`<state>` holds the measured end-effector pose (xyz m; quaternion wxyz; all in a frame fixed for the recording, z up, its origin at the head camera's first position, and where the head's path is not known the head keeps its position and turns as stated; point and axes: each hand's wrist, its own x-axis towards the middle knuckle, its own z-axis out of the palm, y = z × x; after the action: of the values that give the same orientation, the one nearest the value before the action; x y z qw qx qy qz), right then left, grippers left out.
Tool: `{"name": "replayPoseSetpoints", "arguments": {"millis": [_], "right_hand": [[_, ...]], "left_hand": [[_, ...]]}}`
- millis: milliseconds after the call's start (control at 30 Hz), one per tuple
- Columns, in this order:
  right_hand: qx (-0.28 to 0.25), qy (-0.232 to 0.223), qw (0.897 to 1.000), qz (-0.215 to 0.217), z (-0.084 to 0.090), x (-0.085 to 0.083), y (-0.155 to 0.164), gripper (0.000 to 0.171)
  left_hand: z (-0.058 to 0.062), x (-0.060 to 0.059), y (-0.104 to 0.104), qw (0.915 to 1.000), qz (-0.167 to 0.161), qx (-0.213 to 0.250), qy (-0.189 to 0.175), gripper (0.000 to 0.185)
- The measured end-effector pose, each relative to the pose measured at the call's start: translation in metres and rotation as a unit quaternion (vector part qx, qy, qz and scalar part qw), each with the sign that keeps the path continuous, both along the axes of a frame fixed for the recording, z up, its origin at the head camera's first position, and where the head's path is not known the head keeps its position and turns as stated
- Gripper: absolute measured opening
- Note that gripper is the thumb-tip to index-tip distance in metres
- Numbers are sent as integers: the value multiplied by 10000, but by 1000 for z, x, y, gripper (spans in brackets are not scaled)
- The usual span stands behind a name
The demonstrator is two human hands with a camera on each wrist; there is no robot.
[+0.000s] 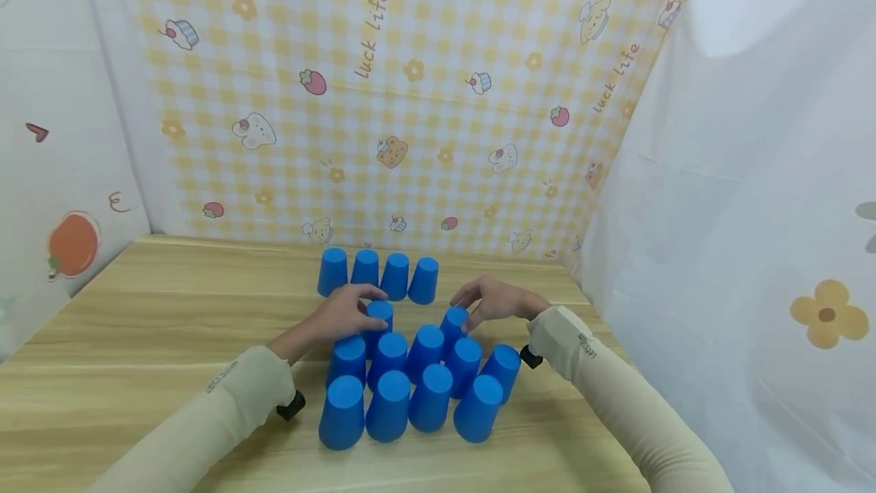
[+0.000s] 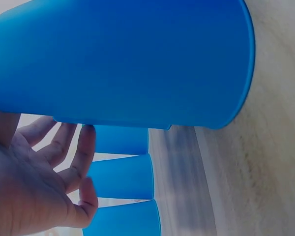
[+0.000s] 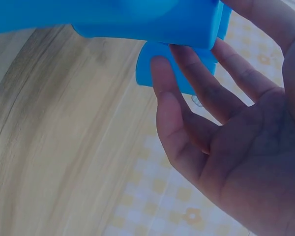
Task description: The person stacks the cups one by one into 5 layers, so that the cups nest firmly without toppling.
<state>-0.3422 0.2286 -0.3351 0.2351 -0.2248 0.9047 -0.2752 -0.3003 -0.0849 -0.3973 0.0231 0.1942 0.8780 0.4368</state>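
Upside-down blue cups stand on the table in groups. My left hand [image 1: 342,313] reaches from the left to a cup [image 1: 379,312] behind the front groups, thumb and fingers curled around its upper part. On the right, my right hand [image 1: 498,300] holds another cup [image 1: 455,323] the same way, thumb on its near side. In the left wrist view, a large blue cup [image 2: 123,59] hides part of the left hand [image 2: 29,182]. The right wrist view shows the right hand [image 3: 255,142] with fingertips at a blue cup [image 3: 157,22].
A row of several cups [image 1: 394,278] stands at the back. More cups [image 1: 388,407] form staggered rows in front of the hands. The wooden table [image 1: 205,280] meets a yellow checked cloth [image 1: 411,112] behind and a white cloth [image 1: 718,196] at the right.
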Motion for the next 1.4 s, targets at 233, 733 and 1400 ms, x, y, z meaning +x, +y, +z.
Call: {"name": "replayPoseSetpoints", "arguments": {"millis": [233,733,1400], "right_hand": [[-18,112,9994,314,-2,-3,-2,34],[75,509,9981,-338,5,-27,-18,38],[45,511,9956,-790,0,-42,-21,40]], "left_hand": [[1,-1,-1,9998,190,4,-54,53],[-1,-4,-3,9987,418,-290,49,48],[2,-2,-3,9976,498,-478,88,51]]}}
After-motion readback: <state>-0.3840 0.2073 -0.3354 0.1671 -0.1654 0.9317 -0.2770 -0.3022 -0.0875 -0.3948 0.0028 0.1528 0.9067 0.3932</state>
